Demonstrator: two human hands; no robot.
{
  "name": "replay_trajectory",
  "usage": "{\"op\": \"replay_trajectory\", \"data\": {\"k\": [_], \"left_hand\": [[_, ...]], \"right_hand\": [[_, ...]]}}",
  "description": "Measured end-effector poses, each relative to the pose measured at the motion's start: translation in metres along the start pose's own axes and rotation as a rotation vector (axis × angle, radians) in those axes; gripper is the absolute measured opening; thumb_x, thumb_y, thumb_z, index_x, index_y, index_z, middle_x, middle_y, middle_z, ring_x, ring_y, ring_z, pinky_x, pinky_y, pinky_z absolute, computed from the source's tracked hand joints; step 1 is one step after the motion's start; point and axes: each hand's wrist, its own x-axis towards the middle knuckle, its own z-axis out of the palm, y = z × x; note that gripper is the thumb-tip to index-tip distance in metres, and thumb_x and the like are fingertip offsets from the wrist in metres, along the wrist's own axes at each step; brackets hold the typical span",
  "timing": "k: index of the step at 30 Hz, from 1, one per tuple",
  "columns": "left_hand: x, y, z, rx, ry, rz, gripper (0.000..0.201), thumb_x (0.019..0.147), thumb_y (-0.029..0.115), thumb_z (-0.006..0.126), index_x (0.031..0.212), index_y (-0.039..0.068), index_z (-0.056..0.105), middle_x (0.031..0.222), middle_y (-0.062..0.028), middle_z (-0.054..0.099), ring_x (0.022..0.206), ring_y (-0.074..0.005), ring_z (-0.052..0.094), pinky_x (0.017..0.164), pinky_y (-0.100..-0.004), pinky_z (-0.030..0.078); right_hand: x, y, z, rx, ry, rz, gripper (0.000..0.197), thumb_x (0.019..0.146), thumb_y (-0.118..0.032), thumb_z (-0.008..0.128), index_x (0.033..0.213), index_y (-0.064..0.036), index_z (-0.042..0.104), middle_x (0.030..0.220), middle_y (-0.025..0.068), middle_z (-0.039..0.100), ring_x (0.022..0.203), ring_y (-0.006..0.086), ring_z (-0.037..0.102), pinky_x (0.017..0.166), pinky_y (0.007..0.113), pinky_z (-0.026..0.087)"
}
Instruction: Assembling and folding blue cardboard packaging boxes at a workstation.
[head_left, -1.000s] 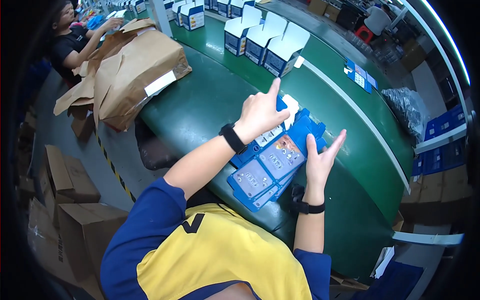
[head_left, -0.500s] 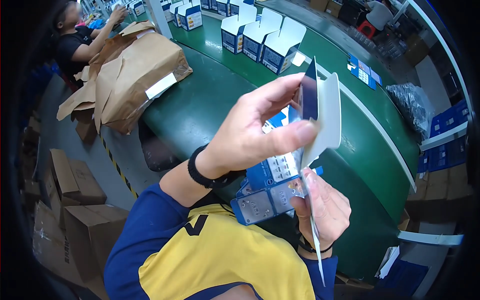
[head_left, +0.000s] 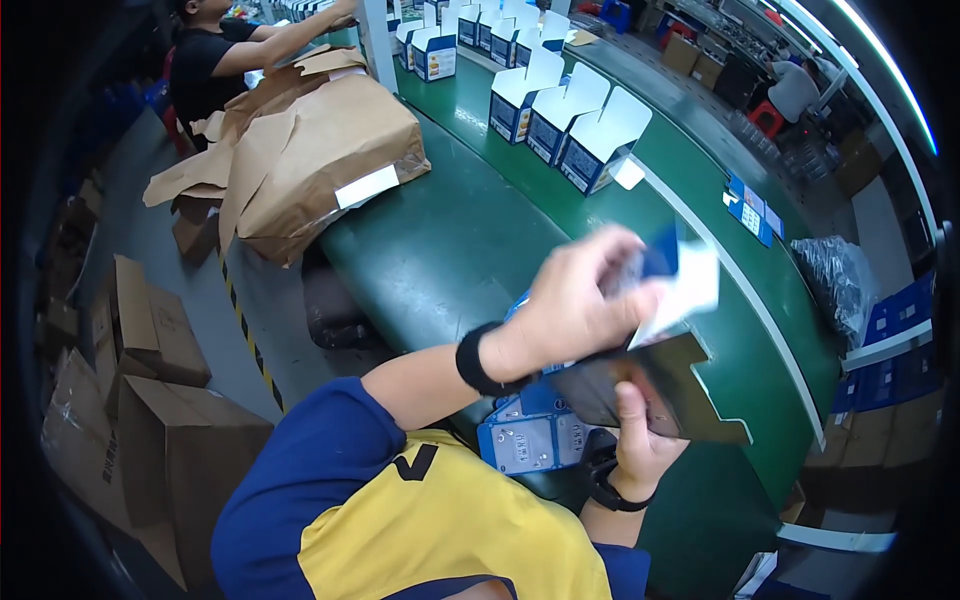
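Between my hands is a partly folded carton (head_left: pixel 690 385), with a white inside flap and dark blue outer panels, tilted above the green bench. My left hand (head_left: pixel 585 300) pinches its upper flap between thumb and fingers, smeared by motion. Lower down, my right hand (head_left: pixel 648 435) grips the carton's dark side panel, thumb on the near face and the other fingers partly hidden behind it. Below both hands, close to my body, lie flat blue printed cartons (head_left: pixel 525 445), partly covered by my left forearm.
Open-topped blue and white boxes (head_left: pixel 590 150) line the green belt ahead. A torn brown paper package (head_left: pixel 330 150) sits on the bench at left, near a co-worker (head_left: pixel 205 75). Flattened cartons (head_left: pixel 755 210) and a clear plastic bag (head_left: pixel 835 285) are at right; cardboard boxes (head_left: pixel 185 450) stand lower left.
The carton has turned, so its dark panel now faces up and its lower part swings right. Both hands have shifted slightly right in the picture, still holding it. The view has also shifted.
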Motion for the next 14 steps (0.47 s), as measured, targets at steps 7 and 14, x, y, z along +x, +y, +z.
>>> {"op": "replay_trajectory", "data": {"k": [7,14], "left_hand": [[0.005,0.000,0.016,-0.174,0.113,0.120,0.050,0.074,0.027,0.077,0.103,0.004,0.044,0.098,-0.0063,0.055,0.091,-0.0129,0.054,0.083,-0.0299,0.045],[0.005,0.012,0.001,-0.377,-0.186,0.084,0.053,0.071,0.011,0.079,0.108,0.013,0.041,0.109,-0.0033,0.053,0.110,-0.0198,0.052,0.099,-0.0356,0.037]], "right_hand": [[0.007,0.007,-0.018,-0.437,-0.077,-0.182,0.052,0.083,-0.005,0.065,0.128,0.0068,0.043,0.103,0.0244,0.064,0.087,0.0345,0.066,0.077,0.036,0.052],[0.018,-0.003,-0.026,-0.323,-0.179,-0.470,0.041,0.092,-0.019,0.057,0.131,-0.0135,0.048,0.099,0.0221,0.066,0.087,0.0377,0.067,0.079,0.041,0.053]]}}
